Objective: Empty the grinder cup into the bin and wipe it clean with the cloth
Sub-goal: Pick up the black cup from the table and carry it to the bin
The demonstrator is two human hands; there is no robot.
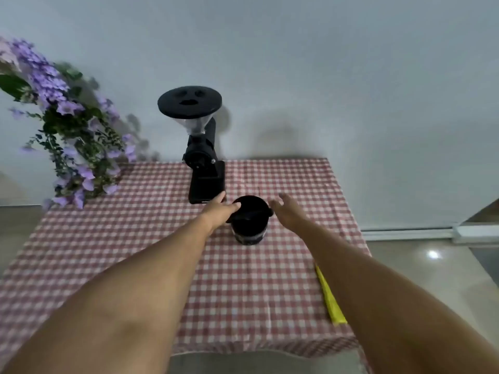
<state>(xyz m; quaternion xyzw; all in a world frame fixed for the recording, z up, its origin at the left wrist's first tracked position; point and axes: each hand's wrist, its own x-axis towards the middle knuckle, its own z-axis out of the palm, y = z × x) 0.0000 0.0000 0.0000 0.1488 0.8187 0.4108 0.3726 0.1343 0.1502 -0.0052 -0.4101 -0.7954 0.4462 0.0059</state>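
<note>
A black grinder cup (249,225) stands upright on the red-checked tablecloth (243,287), just in front of the black coffee grinder (201,155). My left hand (219,210) rests against the cup's left rim, thumb touching the edge, fingers spread. Just right of the cup hovers my right hand (287,211), fingers apart, not touching it. A yellow cloth (330,298) lies at the table's right edge, partly hidden by my right forearm. No bin is in view.
Purple flowers with green leaves (67,125) hang over the table's far left corner. A pale wall stands behind the table. Grey floor (432,265) lies to the right, with a white baseboard along the wall.
</note>
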